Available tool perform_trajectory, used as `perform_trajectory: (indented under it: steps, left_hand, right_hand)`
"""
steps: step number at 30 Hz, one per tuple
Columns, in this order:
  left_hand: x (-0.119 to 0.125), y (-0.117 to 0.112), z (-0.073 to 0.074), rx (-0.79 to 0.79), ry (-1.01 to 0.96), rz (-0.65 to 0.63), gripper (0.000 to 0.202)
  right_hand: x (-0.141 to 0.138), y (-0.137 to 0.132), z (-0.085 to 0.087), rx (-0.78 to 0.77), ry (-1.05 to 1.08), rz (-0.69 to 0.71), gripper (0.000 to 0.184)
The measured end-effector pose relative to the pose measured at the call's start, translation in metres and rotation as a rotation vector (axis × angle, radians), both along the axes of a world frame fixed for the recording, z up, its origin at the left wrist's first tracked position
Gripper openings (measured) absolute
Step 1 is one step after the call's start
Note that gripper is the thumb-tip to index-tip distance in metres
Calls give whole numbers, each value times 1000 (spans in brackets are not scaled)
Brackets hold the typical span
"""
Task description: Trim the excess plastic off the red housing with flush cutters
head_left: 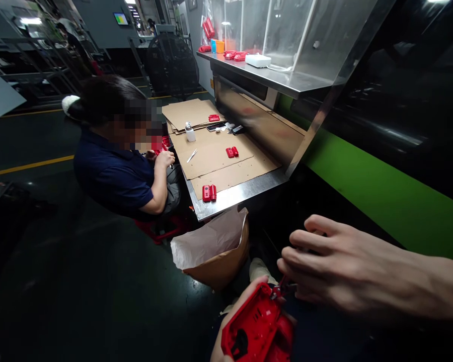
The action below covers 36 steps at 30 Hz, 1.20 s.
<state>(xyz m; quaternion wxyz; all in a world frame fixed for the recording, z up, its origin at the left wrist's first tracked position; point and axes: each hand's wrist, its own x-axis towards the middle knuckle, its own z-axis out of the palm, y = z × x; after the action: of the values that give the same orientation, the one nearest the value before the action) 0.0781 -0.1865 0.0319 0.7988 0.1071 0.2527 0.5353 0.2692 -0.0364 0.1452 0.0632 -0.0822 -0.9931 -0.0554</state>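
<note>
At the lower right, a hollow red plastic housing (254,322) with a black part inside lies in my left hand (237,307), which is closed around its side. My right hand (332,264) reaches in from the right edge with bent fingers. Beneath those fingers shows a small metal-tipped tool (276,292), at the upper corner of the housing. Most of this tool is hidden by my fingers, so its exact kind is unclear.
Left of the bench (241,195), a seated person (113,156) handles a red part. Cardboard sheets (211,156) carry red parts (232,152), a white bottle (190,132) and phones. A paper sack (215,269) stands below the bench edge. Above hangs a metal shelf (279,75).
</note>
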Motion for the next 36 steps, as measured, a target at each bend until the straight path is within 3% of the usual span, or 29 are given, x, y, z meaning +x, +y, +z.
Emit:
perform_trajectory:
  steps: [5,9,13,16,19,23,24,28,33,36]
  left_hand:
    - [-6,10,-29,-289,-68,-125,54]
    - [-6,11,-36,-354,-127,-108,42]
    - [-5,10,-15,-219,-167,-20,45]
    - [-9,12,8,-156,-181,-56,39]
    - [-12,14,18,-159,-169,-76,34]
    - [-8,12,12,-93,-164,24,79]
    - [-6,12,9,-101,-149,41,82]
    - [0,18,4,-218,16,59,34]
    - [-1,25,7,-261,89,51,41]
    - [-2,23,9,-183,131,54,38]
  right_hand:
    - [-4,1,-3,-37,36,16,20]
    - [-3,0,-6,-9,118,38,23]
    - [6,0,-15,-82,154,-13,25]
    - [15,2,-25,-322,181,-118,28]
    - [22,3,-28,-517,229,-207,27]
    - [24,1,-24,-368,225,-227,31]
    - [23,0,-23,-313,223,-215,31]
    - [17,-8,-20,-186,222,-190,30]
    - [9,-13,-19,-94,227,-194,29]
    - [6,-14,-18,-38,221,-193,28]
